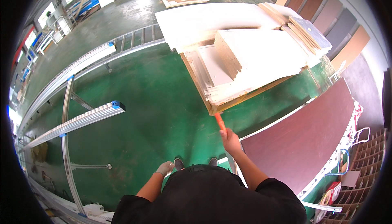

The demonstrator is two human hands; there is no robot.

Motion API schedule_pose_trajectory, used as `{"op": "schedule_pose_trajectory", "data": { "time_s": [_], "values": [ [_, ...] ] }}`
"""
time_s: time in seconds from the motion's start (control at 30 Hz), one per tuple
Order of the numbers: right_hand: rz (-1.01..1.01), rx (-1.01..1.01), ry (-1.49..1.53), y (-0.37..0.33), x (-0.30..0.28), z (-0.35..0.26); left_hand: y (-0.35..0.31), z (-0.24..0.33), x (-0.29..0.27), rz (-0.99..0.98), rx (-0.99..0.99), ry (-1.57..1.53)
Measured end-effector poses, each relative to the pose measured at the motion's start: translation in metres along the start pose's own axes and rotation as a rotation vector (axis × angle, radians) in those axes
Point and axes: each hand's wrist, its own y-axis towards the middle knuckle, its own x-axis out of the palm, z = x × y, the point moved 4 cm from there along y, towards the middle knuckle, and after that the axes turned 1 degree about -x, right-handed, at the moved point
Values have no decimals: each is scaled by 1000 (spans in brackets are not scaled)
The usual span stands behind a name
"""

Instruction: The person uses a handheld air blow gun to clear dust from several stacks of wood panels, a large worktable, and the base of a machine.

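Note:
My right hand is held out ahead of me, closed around a slim orange stick-like tool. Its exact kind does not show. In this view the tool's far end lines up with the near corner of a wooden frame under a stack of white boards; whether they touch I cannot tell. My left hand, which looks pale and gloved, hangs low beside my left shoe. Its fingers are too small and blurred to make out.
White boards lie piled on the wooden frame. A dark brown panel stretches along my right. Roller conveyor rails reach across the left side. Shelving with many compartments stands at the lower right. The floor is green.

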Motion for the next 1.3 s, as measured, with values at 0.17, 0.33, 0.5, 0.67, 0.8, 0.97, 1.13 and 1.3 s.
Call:
{"op": "schedule_pose_trajectory", "data": {
  "time_s": [0.17,0.33,0.5,0.67,0.8,0.97,1.13,1.3],
  "values": [
    [-55,79,81,-3,-10,-2,0,-60,-3,-23,-58,15],
    [107,111,358,28,-23,-21,-10,-85,-13,41,-15,108],
    [-15,-58,-120,27,-6,-46,13,-85,-26,-73,-68,95],
    [118,213,16,-17,-11,-5,50,-114,-26,96,92,-63],
    [33,262,-250,-92,-16,13,60,-114,-47,-141,-95,-182],
    [400,454,66,-162,-18,31,109,-129,-96,-228,-117,676],
    [-121,398,-316,-179,-18,25,171,1,-161,-22,10,360],
    [164,546,132,-186,-59,43,204,215,-155,30,194,-539]
  ]
}}
